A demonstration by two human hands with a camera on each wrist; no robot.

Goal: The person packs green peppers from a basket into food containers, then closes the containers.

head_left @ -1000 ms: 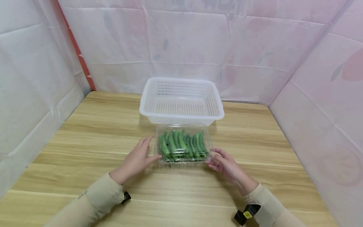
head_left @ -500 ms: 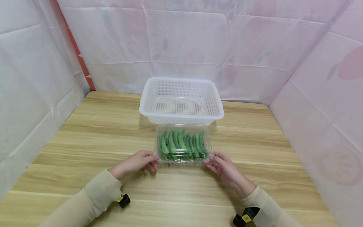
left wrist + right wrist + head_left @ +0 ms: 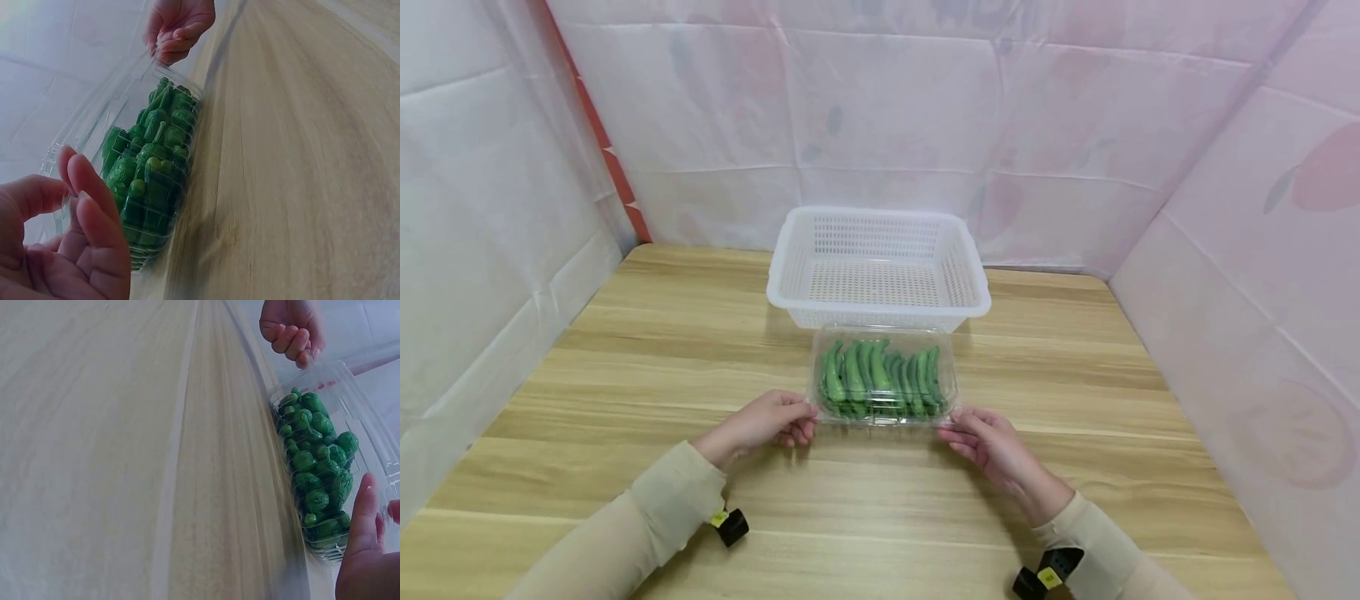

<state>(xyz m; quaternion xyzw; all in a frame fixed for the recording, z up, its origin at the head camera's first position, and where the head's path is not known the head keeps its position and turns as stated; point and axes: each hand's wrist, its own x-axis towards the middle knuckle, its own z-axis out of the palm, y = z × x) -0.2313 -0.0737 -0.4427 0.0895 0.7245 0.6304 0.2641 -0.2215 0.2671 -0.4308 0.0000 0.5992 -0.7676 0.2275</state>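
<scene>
In the head view a clear plastic clamshell box (image 3: 880, 333), its lid down, stands in the middle of the table. Slim, curved green vegetables (image 3: 878, 375) lie in it side by side, their rounded ends heaped behind the front wall (image 3: 315, 481) in the right wrist view. My left hand (image 3: 767, 421) pinches the box's rim at the front left corner between thumb and bent fingers. At the opposite front corner my right hand (image 3: 992, 446) pinches the same rim, its thumb on top. Each wrist view shows the other hand at the far end of the box.
Right behind the box stands a white slotted plastic basket (image 3: 880, 308) with nothing in it. Bare wood tabletop (image 3: 880, 517) lies in front of the hands. Pale printed sheets (image 3: 895, 108) wall off the back and both sides.
My left hand has come from the box's left side, fingers spread, to a pinch on its front left corner. The right hand keeps its corner, and the box shifts very slightly away.
</scene>
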